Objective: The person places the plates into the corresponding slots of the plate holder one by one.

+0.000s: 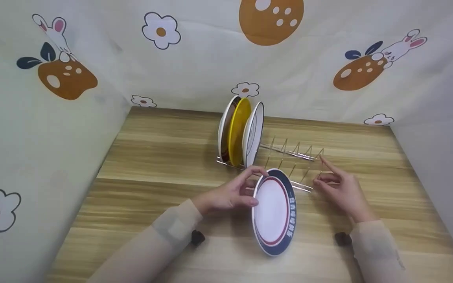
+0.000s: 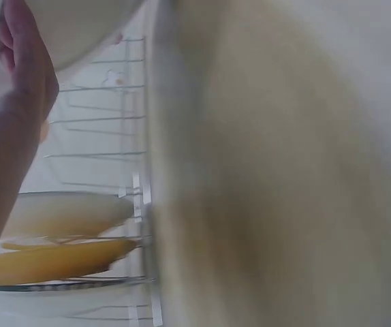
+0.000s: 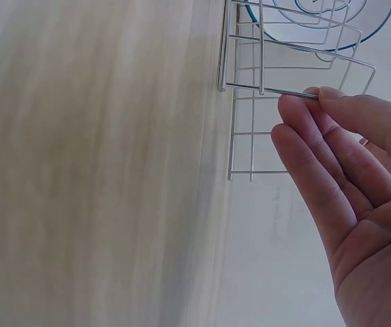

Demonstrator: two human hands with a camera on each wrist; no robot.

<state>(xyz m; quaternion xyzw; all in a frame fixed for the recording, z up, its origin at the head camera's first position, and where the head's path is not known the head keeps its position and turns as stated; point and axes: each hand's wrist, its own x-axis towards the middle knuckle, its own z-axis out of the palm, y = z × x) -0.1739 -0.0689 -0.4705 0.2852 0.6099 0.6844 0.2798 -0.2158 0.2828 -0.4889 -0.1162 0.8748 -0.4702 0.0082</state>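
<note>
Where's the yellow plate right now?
In the head view, the yellow plate stands near the left end of the wire rack, between the brown-faced plate and the white plate.

White characters on a plate, too blurred to read
In the head view they run in a column down the right side of its dark blue rim.

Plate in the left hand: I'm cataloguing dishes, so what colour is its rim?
Dark blue rim, white lettering; clearest in the head view.
</note>
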